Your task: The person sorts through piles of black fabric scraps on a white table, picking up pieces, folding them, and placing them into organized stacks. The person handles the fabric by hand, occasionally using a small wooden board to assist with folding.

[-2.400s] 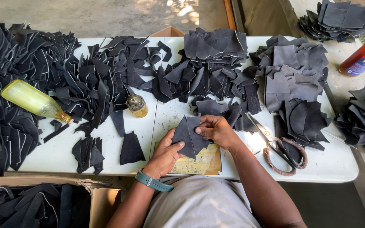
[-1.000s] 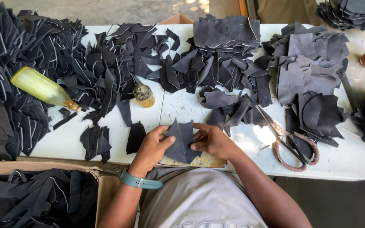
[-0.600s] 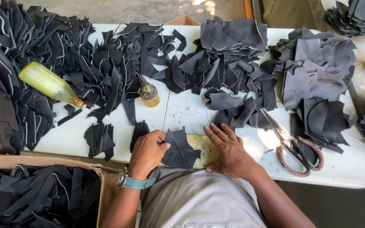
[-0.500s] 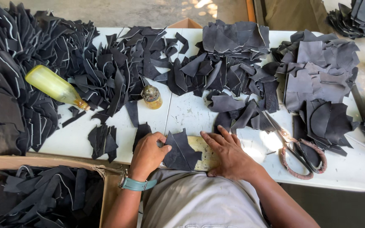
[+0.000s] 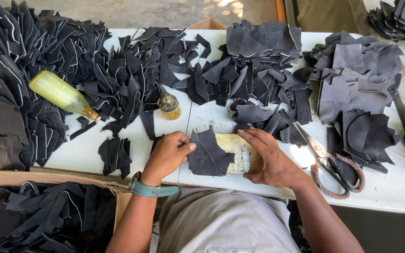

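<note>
Left hand point(image 5: 167, 154): curled, thumb pinning edge of black cut piece point(image 5: 208, 154). Right hand point(image 5: 270, 159): flat, spread on yellowish board point(image 5: 234, 147). Advice: hold piece flat, board steady.

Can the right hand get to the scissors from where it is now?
Probably yes. The right hand rests flat on the pale board, and the scissors lie just beside it on the white table, nothing between them.

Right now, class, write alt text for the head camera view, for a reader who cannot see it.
A person's left hand and right hand press a dark leather piece flat on a pale board at the edge of a white table. Piles of dark scraps, a yellow bottle, a small jar and scissors lie around.
</note>
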